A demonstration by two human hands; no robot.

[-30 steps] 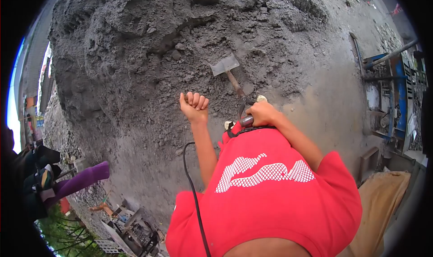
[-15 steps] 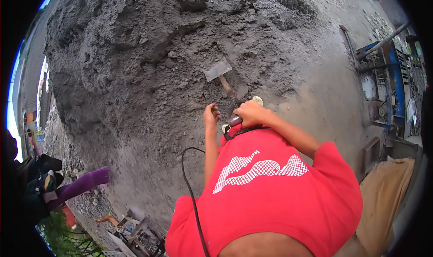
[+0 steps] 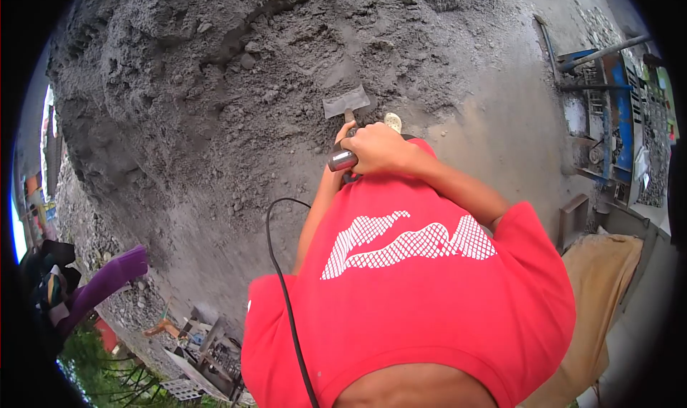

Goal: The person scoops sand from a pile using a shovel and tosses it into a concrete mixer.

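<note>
A shovel's flat metal blade lies against the loose grey sand in front of me. My right hand is wrapped round the dark grip at the shovel's near end. Just beyond the grip, my left hand is at the shaft, close behind the blade, with its fingers partly hidden by my right hand. A pale shoe tip shows beside the shovel.
The grey sand rises in a heap ahead and to the left. A blue metal frame stands at right, above a tan cloth. Purple fabric hangs at left, and wooden scraps lie at lower left. A black cable crosses my shirt.
My left hand has come from beside the shovel, where it was raised and free, onto its shaft. My right hand and the grip have shifted up and left in view.
</note>
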